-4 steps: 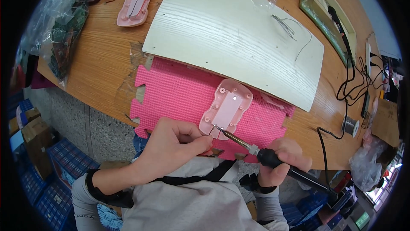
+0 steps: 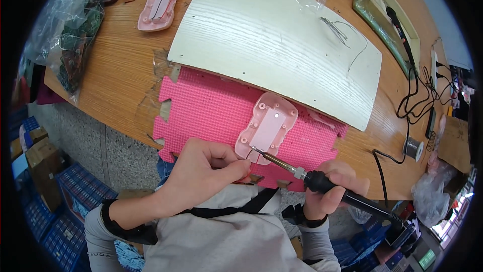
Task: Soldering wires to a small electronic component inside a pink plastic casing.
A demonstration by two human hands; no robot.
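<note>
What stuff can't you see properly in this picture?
- Head view: what the left hand pinches is hidden by its own fingers.
- The spot where the soldering iron tip meets the pink shell is too small to make out.
- The iron's cord end is lost in the dark, bent lower right rim.
- The contents of the clear bags blur behind shiny plastic.
- The second pink shell is too small for detail.
</note>
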